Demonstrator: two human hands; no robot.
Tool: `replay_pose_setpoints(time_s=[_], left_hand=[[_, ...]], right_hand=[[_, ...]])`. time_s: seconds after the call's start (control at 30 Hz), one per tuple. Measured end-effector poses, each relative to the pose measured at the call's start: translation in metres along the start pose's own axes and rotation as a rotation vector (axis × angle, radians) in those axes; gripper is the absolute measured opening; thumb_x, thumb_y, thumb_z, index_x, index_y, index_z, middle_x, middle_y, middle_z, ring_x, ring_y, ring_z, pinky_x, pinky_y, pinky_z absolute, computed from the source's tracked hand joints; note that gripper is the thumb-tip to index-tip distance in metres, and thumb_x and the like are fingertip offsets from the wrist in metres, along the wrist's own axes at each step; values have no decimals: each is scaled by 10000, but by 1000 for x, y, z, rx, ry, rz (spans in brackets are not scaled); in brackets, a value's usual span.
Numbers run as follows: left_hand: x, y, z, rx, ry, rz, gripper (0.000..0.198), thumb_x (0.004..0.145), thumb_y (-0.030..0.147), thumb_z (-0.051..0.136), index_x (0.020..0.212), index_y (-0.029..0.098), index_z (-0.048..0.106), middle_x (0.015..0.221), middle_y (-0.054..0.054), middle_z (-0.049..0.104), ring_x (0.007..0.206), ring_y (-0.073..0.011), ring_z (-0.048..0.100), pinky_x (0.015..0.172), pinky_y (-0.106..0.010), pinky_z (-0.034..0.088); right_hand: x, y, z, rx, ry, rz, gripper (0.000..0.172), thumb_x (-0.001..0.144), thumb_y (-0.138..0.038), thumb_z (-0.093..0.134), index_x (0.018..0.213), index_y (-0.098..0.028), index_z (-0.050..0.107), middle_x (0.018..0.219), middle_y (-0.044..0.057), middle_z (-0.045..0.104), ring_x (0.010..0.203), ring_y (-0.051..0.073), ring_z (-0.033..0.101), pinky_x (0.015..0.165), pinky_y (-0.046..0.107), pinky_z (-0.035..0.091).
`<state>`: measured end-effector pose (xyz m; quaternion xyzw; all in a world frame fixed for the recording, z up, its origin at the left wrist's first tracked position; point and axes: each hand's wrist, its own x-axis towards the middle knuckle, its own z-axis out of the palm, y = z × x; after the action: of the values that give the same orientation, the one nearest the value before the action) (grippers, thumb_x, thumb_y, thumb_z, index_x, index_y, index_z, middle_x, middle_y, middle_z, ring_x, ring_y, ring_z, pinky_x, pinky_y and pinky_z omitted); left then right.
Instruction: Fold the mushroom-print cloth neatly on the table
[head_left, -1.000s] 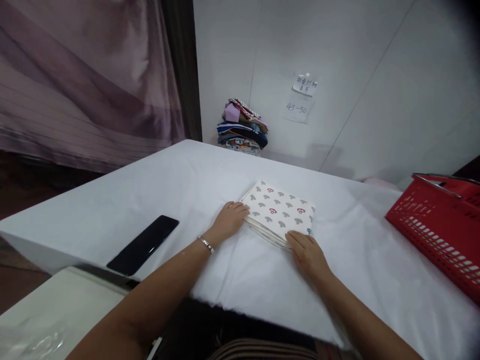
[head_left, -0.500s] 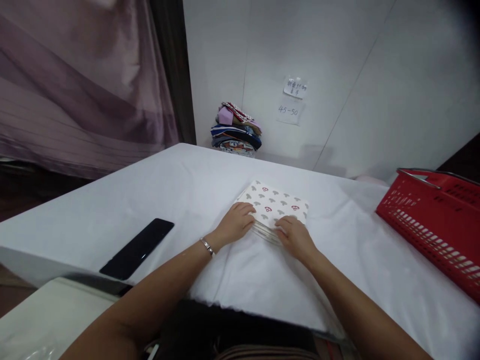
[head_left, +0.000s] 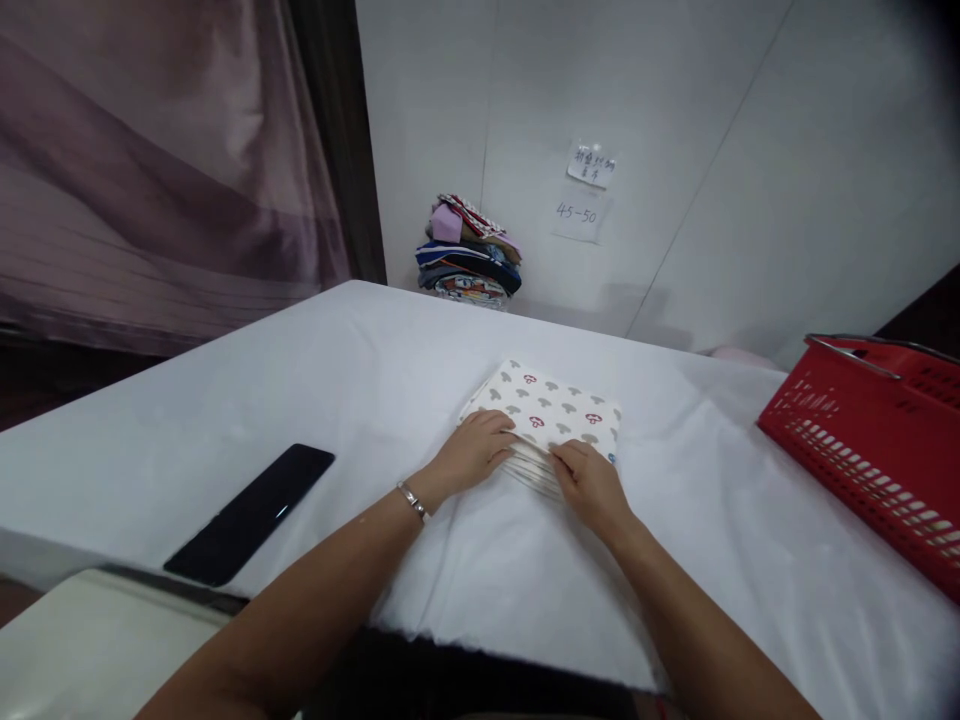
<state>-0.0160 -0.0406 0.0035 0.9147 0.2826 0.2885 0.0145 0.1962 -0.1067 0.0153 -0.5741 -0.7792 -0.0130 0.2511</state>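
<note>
While a folded white mushroom-print cloth [head_left: 564, 400] is lying layered on a white-draped table [head_left: 397, 350], the right hand [head_left: 592, 487] is pinching its near edge, seemingly for control; the left hand [head_left: 474, 452] is probably steadying its corner, closure unclear.

"45-50" on lower sheet [head_left: 579, 218], upper note [head_left: 591, 165] unclear

A narrow, shiny silver-coloured bracelet [head_left: 413, 502] rings the left wrist [head_left: 430, 488], its finer details too small to tell; the left hand [head_left: 474, 447] and right hand [head_left: 592, 487] are bare; both forearms [head_left: 697, 605] are uncovered too, tapering toward the wrists.
</note>
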Motion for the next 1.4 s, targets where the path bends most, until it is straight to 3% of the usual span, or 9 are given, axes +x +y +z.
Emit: replay_pose_setpoints(time_s=[0.23, 0.4, 0.6, 0.73, 0.97, 1.13, 1.3, 1.4], left_hand=[[4, 1, 1, -10, -39, -22, 196, 907, 203, 429, 885, 207, 624, 999, -34, 589, 974, -167, 508, 844, -342, 393], [3, 2, 1, -73, 3, 4, 202, 898, 174, 419, 920, 204, 617, 1005, -43, 586, 990, -171, 502, 861, -350, 385], [3, 3, 0, -119, 19, -14, 212, 898, 186, 406, 945, 211, 610, 975, -43, 594, 950, -171, 518, 849, -357, 394], [4, 3, 2, -109, 28, -12, 212, 903, 171, 387, 957, 200, 591, 977, -41, 599, 961, -167, 516, 847, -345, 391], [2, 1, 7, -15, 63, 39, 221, 897, 121, 358, 951, 175, 566, 952, -49, 618, 936, -163, 529, 858, -339, 388], [2, 1, 10, 72, 54, 44, 247, 884, 92, 334, 907, 177, 565, 856, -34, 629, 856, -149, 551, 936, -377, 357], [4, 3, 14, 120, 73, 13, 230, 892, 106, 345, 871, 179, 562, 818, -29, 625, 830, -142, 564, 959, -385, 347], [4, 5, 14, 134, 112, 9, 213, 887, 95, 362, 881, 175, 559, 909, -43, 634, 919, -156, 559, 957, -388, 353]], right_hand=[[-2, -2, 3, 19, 52, -49, 261, 873, -137, 395, 1043, -202, 582, 932, 49, 637, 856, 178, 565, 740, 285, 444], [-3, -4, 2, 85, 90, -105, 314, 837, -57, 339, 993, -191, 577, 981, 63, 624, 886, 179, 564, 742, 294, 455], [-5, -3, 5, 50, 63, -125, 249, 839, -133, 421, 998, -203, 600, 1033, 68, 612, 914, 192, 556, 782, 323, 456], [-5, -2, 9, -12, 66, -133, 234, 855, -179, 444, 1021, -191, 608, 1020, 77, 622, 905, 200, 557, 766, 326, 454], [-4, -3, 9, -111, 55, -140, 275, 858, -99, 395, 973, -198, 624, 924, 59, 654, 821, 186, 569, 710, 296, 426], [-4, -4, 9, -199, 0, -106, 302, 863, -115, 396, 1103, -186, 564, 870, 71, 652, 774, 197, 558, 673, 303, 402], [-2, -5, 8, -202, 32, -114, 237, 869, -108, 408, 961, -197, 608, 870, 57, 648, 803, 185, 551, 700, 287, 391], [-1, -5, 7, -219, 70, -103, 231, 868, -103, 415, 949, -188, 614, 842, 56, 647, 788, 182, 554, 691, 281, 386]])
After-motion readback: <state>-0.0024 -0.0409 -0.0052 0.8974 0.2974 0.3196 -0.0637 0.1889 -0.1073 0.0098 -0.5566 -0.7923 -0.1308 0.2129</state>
